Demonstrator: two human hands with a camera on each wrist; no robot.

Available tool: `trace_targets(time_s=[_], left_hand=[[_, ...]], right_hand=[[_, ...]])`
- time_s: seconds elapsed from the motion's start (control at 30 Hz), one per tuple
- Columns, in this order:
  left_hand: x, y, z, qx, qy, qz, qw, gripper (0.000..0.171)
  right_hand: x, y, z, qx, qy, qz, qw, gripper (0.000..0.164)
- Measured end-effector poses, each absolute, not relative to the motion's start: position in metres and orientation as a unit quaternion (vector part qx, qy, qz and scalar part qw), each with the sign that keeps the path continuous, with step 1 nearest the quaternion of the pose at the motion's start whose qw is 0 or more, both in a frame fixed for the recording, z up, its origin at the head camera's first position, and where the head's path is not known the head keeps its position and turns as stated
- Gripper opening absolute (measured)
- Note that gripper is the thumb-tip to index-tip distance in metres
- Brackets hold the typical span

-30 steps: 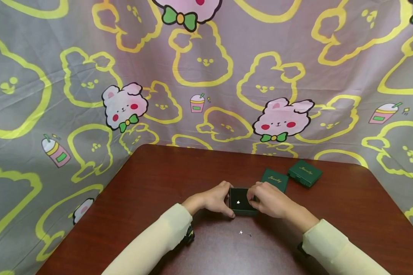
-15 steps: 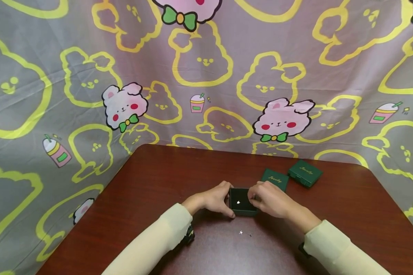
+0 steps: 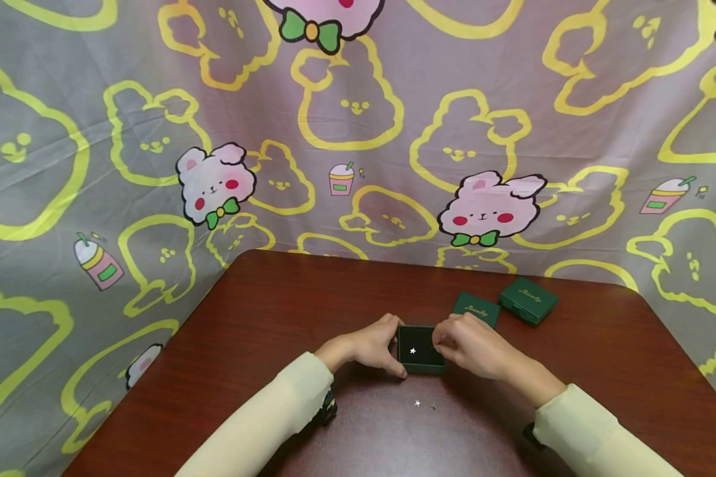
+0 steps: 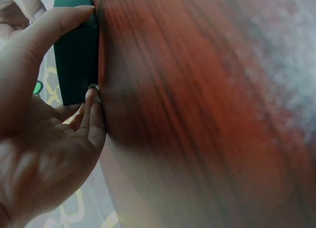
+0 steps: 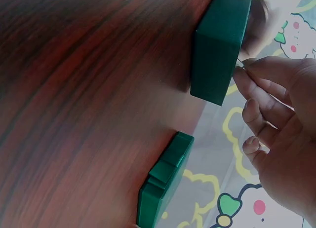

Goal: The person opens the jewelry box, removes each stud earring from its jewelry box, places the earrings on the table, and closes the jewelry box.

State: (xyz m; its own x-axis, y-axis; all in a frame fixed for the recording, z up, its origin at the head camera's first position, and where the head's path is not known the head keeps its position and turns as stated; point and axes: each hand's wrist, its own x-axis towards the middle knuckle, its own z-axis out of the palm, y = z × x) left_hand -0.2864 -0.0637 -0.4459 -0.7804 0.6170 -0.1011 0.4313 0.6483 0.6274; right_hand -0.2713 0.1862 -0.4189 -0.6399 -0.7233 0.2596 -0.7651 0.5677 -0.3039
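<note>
My left hand point(image 3: 372, 344) grips the left side of an open green jewelry box point(image 3: 422, 369), thumb at its front and fingers at its back. Inside the box is a black insert, on which a small silver star stud point(image 3: 413, 351) shows. Over the box's right part, my right hand point(image 3: 468, 346) pinches a tiny piece between thumb and forefinger. In the right wrist view it is a stud earring point(image 5: 240, 64) with a thin metal pin, mostly covered by the fingertips and right at the box's rim.
On the dark wooden table point(image 3: 310, 285), a small star stud point(image 3: 417, 403) and a tiny metal piece point(image 3: 433, 407) lie in front of the box. Behind it lies a flat green lid point(image 3: 476, 311) with gold lettering. A closed green box point(image 3: 528, 301) stands farther right.
My right hand has shifted slightly to the right over the box, still pinching. The left hand and the box stay in place.
</note>
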Motion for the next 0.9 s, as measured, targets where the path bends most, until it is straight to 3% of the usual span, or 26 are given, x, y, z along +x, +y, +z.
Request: trace_targets(time_s=[0.9], left_hand=[[-0.287,-0.063,-0.444,0.288,0.896,0.297,0.163,0.073]], right_hand=[[-0.257,0.189,-0.415,0.408,-0.884,0.226,0.013,0.007]])
